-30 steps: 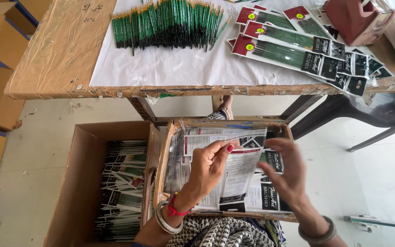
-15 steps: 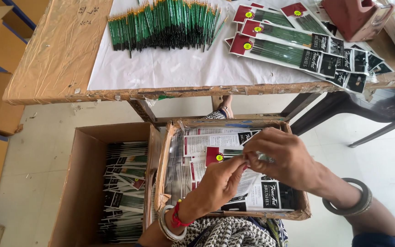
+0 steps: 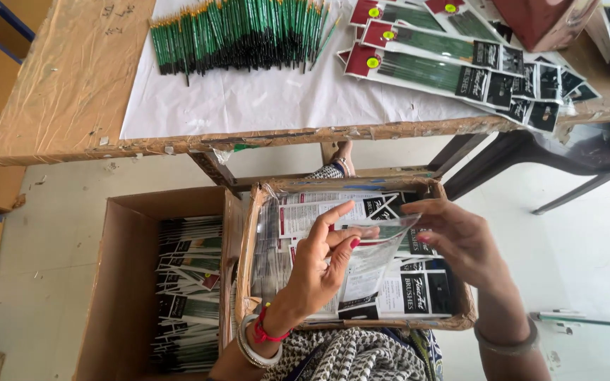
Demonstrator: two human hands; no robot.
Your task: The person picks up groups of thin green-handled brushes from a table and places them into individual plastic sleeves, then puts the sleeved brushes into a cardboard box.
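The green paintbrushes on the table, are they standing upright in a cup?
No, the green paintbrushes lie flat in a loose row on the white sheet of the table.

Clear sleeve [image 3: 379, 243]: flat, transparent, both hands pinching it above the lap box.
Lap box [image 3: 248, 233]: brown cardboard, holding loose white and black printed cards.
Floor box [image 3: 118, 282]: brown carton at left, filled with stacked dark packs.
Table packs [image 3: 425, 67]: long clear packets lying fanned, red tops, round yellow stickers, black label ends.
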